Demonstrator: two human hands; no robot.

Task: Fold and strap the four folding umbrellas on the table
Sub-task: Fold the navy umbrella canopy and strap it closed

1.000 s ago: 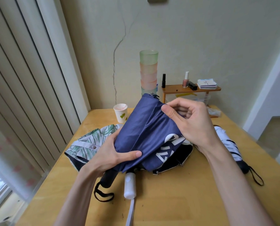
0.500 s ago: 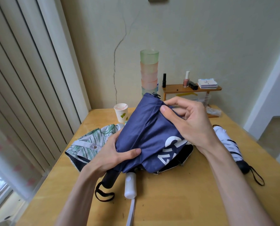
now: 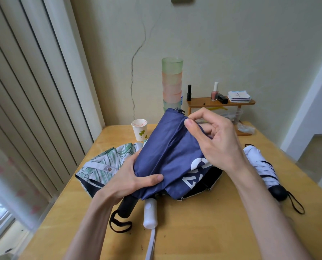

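While the left hand (image 3: 130, 182) gripped the navy umbrella (image 3: 167, 156) near its handle to steady it above the table (image 3: 212, 231), the right hand (image 3: 216, 143) pinched 1 canopy fold by the tip, apparently to pleat it for strapping.

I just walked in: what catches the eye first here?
A navy umbrella held up at centre: the left hand grips its lower end, the right hand pinches a fold near the top. Behind it, a tall stack of pastel cups stands by the wall.
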